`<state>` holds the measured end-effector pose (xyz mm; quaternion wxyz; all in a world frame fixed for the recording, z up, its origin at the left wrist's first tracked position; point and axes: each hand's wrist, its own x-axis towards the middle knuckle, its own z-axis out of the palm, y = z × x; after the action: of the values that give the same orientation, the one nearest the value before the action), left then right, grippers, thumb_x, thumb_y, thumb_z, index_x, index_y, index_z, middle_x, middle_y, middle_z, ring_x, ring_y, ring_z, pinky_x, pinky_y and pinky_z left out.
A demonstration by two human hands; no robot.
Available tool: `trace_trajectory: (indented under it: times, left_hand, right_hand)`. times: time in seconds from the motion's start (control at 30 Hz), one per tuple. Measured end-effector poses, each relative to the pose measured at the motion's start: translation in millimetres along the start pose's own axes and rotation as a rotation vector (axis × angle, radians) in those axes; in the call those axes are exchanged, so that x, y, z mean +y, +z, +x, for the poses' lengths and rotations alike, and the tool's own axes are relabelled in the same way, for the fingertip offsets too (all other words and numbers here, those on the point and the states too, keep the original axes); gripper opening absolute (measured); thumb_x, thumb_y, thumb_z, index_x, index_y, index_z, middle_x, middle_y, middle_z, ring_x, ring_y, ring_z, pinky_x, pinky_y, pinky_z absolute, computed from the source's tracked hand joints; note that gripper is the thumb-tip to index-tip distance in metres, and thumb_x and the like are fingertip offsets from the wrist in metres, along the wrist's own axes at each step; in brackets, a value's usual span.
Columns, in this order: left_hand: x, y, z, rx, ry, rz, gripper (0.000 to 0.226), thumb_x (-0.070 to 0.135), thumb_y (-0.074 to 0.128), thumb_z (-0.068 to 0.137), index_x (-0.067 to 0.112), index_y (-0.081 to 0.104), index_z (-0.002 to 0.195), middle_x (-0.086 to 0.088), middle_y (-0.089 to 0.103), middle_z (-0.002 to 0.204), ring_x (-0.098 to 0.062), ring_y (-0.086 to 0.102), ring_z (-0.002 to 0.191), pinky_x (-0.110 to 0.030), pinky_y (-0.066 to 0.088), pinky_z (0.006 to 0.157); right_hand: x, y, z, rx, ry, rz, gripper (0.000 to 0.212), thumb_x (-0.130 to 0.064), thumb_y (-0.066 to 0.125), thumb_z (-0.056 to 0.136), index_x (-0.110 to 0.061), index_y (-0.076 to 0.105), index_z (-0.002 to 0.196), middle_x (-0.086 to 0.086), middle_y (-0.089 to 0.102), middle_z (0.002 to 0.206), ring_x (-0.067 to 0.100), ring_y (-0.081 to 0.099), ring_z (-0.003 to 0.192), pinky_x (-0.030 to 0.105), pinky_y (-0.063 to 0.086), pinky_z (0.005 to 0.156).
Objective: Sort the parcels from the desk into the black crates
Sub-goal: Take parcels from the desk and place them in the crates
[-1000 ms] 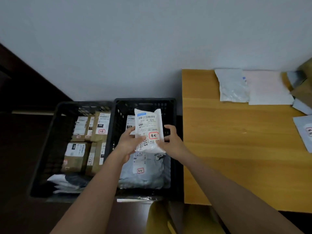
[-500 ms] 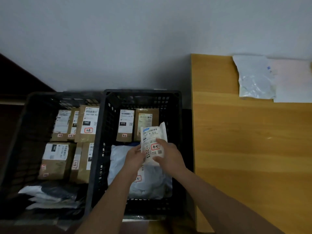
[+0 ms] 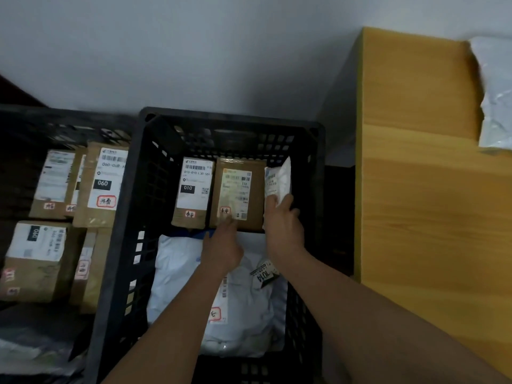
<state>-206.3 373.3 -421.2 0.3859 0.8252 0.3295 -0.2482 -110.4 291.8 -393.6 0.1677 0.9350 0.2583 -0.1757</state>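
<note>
Both my hands are down inside the right black crate (image 3: 144, 173). My right hand (image 3: 282, 223) grips a small white parcel (image 3: 278, 178) and holds it upright at the crate's far right, beside a brown box (image 3: 241, 195). My left hand (image 3: 221, 245) touches the near edge of that brown box with a straightened finger; the rest of its fingers are hidden. Another brown box labelled 010 (image 3: 192, 195) stands to the left. A large white mailer bag (image 3: 182, 275) lies in the crate's near half, under my forearms.
The left black crate (image 3: 63, 128) holds several brown boxes (image 3: 99, 187) and some dark and white bags at its near end. The wooden desk (image 3: 421, 206) stands to the right, with a white bag (image 3: 496, 92) at its far edge. A pale wall is behind.
Both hands went deeper into the right crate. The white parcel moved from mid-crate to the far right corner beside the brown box, and my left hand let go of it.
</note>
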Motion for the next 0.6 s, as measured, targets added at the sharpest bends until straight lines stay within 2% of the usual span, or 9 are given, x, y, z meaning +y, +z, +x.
trace_trajectory:
  times: [0.07,0.17,0.2,0.23,0.3,0.33,0.4,0.5,0.6]
  left_hand:
    - [-2.0,6.0,14.5,-0.038,-0.026,0.066,0.069,0.002,0.047,0.09,0.018,0.027,0.154,0.0,0.013,0.164,-0.019,0.018,0.149,-0.053,0.014,0.12]
    - [-8.3,18.5,27.1,-0.046,-0.047,0.199,0.073,0.005,0.046,0.092,0.015,0.014,0.157,-0.004,-0.001,0.165,-0.018,0.006,0.151,-0.05,0.007,0.12]
    - [-10.0,22.9,28.0,-0.028,-0.035,0.242,0.075,0.005,0.047,0.092,0.014,0.011,0.157,-0.006,-0.003,0.165,-0.019,0.004,0.151,-0.048,0.007,0.12]
    - [-11.6,26.5,27.4,-0.014,-0.025,0.268,0.077,0.005,0.048,0.091,0.012,0.009,0.157,-0.007,-0.005,0.165,-0.02,0.003,0.151,-0.047,0.008,0.12]
    - [-16.1,29.5,27.8,-0.026,-0.012,0.278,0.081,0.005,0.049,0.091,0.012,0.003,0.157,-0.007,-0.01,0.164,-0.019,-0.001,0.152,-0.046,0.007,0.12]
    - [-18.5,28.8,28.6,-0.044,-0.007,0.274,0.081,0.005,0.049,0.092,0.013,0.001,0.157,-0.006,-0.012,0.164,-0.018,-0.002,0.152,-0.046,0.007,0.12]
    - [-21.3,24.3,31.0,-0.082,-0.008,0.258,0.081,0.004,0.048,0.092,0.015,0.001,0.157,-0.004,-0.013,0.164,-0.016,-0.003,0.151,-0.047,0.005,0.12]
    - [-19.7,18.8,32.3,-0.118,-0.016,0.265,0.079,0.005,0.046,0.093,0.017,0.003,0.158,-0.002,-0.012,0.164,-0.014,-0.003,0.151,-0.049,0.005,0.12]
    - [-12.5,12.2,29.5,-0.157,-0.045,0.307,0.075,0.008,0.043,0.096,0.018,0.001,0.157,0.001,-0.014,0.164,-0.013,-0.004,0.151,-0.051,0.001,0.12]
  right_hand:
    - [-5.8,13.3,13.7,0.013,0.041,-0.002,0.024,-0.021,0.073,0.076,-0.019,0.065,0.099,0.006,0.063,0.098,0.01,0.055,0.059,0.02,0.034,0.039]
    - [-9.1,35.2,32.3,0.038,0.028,0.086,0.017,-0.015,0.067,0.084,-0.014,0.063,0.1,0.008,0.06,0.105,0.014,0.059,0.067,0.021,0.045,0.049]
    - [-9.8,47.0,38.1,0.035,0.021,0.172,0.019,-0.01,0.06,0.09,-0.01,0.061,0.109,0.013,0.057,0.114,0.021,0.062,0.079,0.025,0.051,0.059]
    - [-11.1,62.8,44.1,0.0,0.022,0.261,0.025,-0.005,0.048,0.097,-0.005,0.053,0.122,0.019,0.049,0.127,0.029,0.06,0.101,0.031,0.054,0.078]
    - [-12.9,83.9,50.7,-0.118,0.016,0.359,0.042,0.0,0.028,0.104,0.0,0.029,0.146,0.024,0.028,0.15,0.036,0.03,0.141,0.036,0.032,0.113]
    - [-13.6,90.5,50.6,-0.16,0.032,0.349,0.046,-0.001,0.023,0.105,0.0,0.019,0.151,0.024,0.019,0.157,0.033,0.016,0.148,0.033,0.018,0.119]
    - [-14.7,99.4,51.7,-0.164,0.05,0.324,0.05,-0.005,0.019,0.106,0.0,0.008,0.154,0.02,0.004,0.163,0.027,0.004,0.152,0.029,0.004,0.12]
    - [-10.5,97.2,49.1,-0.257,0.031,0.282,0.053,-0.005,0.019,0.106,0.001,-0.002,0.154,0.019,-0.008,0.163,0.026,-0.004,0.152,0.029,0.0,0.12]
    - [-4.8,79.0,39.1,-0.252,-0.013,0.189,0.055,-0.008,0.023,0.106,0.003,-0.002,0.154,0.021,-0.01,0.162,0.031,-0.008,0.151,0.033,0.0,0.121]
